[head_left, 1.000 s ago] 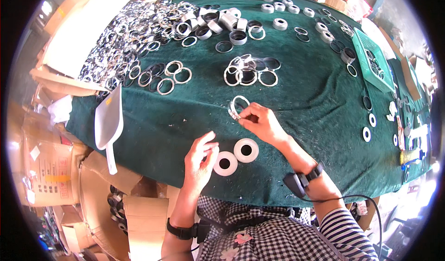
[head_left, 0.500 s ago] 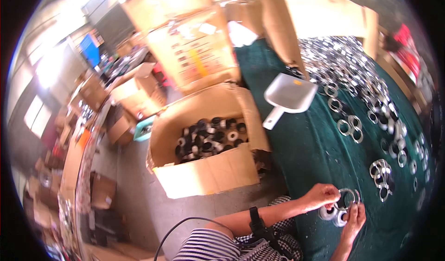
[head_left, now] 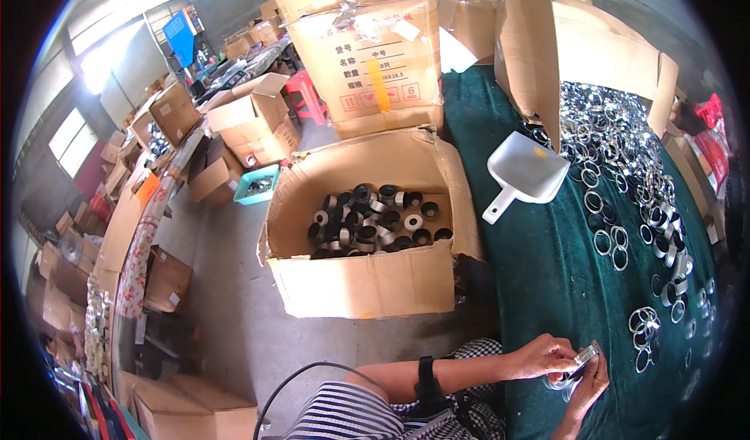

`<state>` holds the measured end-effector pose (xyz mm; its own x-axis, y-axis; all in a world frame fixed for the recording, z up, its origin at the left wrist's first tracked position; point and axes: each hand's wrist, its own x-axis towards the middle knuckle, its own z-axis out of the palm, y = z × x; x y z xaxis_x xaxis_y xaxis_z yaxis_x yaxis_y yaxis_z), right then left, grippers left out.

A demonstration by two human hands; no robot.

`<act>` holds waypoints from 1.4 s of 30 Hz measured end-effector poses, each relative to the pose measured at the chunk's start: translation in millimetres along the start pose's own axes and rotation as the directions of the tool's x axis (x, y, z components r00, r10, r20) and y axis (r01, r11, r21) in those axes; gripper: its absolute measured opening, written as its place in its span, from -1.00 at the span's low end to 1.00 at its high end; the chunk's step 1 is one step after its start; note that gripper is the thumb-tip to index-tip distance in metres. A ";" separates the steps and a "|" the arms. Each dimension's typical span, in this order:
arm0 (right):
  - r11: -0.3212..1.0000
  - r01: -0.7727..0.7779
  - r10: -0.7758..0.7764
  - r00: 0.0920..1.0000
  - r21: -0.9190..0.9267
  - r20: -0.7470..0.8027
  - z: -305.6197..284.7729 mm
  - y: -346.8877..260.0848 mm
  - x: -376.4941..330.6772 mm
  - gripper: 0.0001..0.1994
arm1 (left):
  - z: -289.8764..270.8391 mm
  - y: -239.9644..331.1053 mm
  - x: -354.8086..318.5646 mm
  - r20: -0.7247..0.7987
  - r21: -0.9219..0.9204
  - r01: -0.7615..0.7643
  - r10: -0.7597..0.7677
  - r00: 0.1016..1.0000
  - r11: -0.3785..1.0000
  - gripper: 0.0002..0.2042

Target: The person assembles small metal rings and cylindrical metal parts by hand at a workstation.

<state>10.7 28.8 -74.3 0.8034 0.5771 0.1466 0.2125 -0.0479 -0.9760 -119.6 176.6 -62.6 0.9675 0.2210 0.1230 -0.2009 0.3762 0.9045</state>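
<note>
Over the near part of the green-covered table point(head_left: 539, 299), my left hand point(head_left: 544, 356) and my right hand point(head_left: 591, 377) are closed together on a shiny metal ring point(head_left: 584, 355). The ring is tilted nearly edge-on, and fingers from both sides grip it. Beneath the hands lie round metal pieces point(head_left: 556, 383), mostly hidden by my fingers. To the right of my right hand, a small cluster of thin metal rings point(head_left: 644, 338) rests on the cloth.
A white scoop point(head_left: 527, 171) lies farther up the table, beside a large heap of metal rings point(head_left: 605, 124) spilling from a carton. Left of the table, an open cardboard box point(head_left: 359, 284) holds black-and-silver cylindrical parts point(head_left: 375, 221). Stacked cartons point(head_left: 375, 65) stand behind it.
The ring has turned from facing me to nearly edge-on, and my hands have drawn closer around it. The whole view has shifted, with the background now appearing farther right.
</note>
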 end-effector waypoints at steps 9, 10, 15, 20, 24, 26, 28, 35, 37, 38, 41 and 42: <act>0.995 -0.018 0.015 0.999 -0.095 -0.028 43.9 -75.1 10.8 -0.78 | -17.4 62.1 -17.0 -0.105 0.392 -0.059 0.108 0.989 0.918 -0.93; 0.994 0.016 -0.019 1.000 -0.105 -0.025 36.7 -72.2 12.4 -0.82 | -20.5 63.2 -12.3 -0.046 0.545 -0.111 0.162 0.986 0.831 -0.89; 0.968 -0.042 0.005 0.989 0.249 0.150 16.6 -76.0 -4.5 -0.77 | -19.6 51.8 4.1 0.070 0.682 -0.215 0.231 0.971 0.699 -0.88; 0.831 -0.076 -0.008 0.989 0.551 0.149 30.7 -59.5 -12.3 -0.85 | -6.9 46.7 8.4 0.182 0.755 -0.345 0.326 0.928 0.557 -0.81; 0.918 0.083 -0.132 0.986 0.387 0.102 25.4 -55.3 -16.5 -0.86 | -2.3 57.4 12.2 0.198 0.793 -0.325 0.287 0.937 0.515 -0.81; 0.930 0.139 -0.177 0.981 0.340 0.084 23.3 -52.0 -17.1 -0.86 | 1.1 63.6 14.1 0.169 0.775 -0.295 0.267 0.949 0.559 -0.77; 0.945 0.243 -0.261 0.964 0.220 0.056 21.7 -47.5 -17.6 -0.85 | 1.4 65.9 15.1 0.013 0.570 -0.135 0.155 0.988 0.811 -0.75; 0.930 0.359 -0.355 0.933 -0.079 0.058 16.9 -46.6 -18.2 -0.83 | 19.7 73.3 28.7 -0.110 0.290 0.149 -0.121 0.986 0.945 -0.86; 0.930 0.358 -0.356 0.934 -0.081 0.035 10.7 -54.9 -15.3 -0.82 | 18.0 69.0 28.4 -0.076 0.322 0.127 -0.108 0.991 0.938 -0.88; 0.931 0.357 -0.356 0.934 -0.081 0.016 8.6 -57.2 -14.7 -0.82 | 15.5 65.4 27.3 -0.053 0.391 0.037 -0.018 0.998 0.920 -0.89; 0.960 0.268 -0.267 0.963 0.079 -0.024 4.5 -56.0 -14.1 -0.80 | 9.0 55.7 22.3 0.012 0.550 -0.152 0.174 0.985 0.822 -0.85; 0.961 0.235 -0.234 0.972 0.147 -0.024 3.1 -55.8 -13.4 -0.79 | 8.5 54.6 22.2 0.015 0.549 -0.152 0.171 0.985 0.822 -0.85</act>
<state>-13.6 26.2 -22.3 0.7447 0.5523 0.3747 0.3112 0.2093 -0.9270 -107.8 194.4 -7.1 0.9210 0.2685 0.2824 -0.2273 -0.2184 0.9490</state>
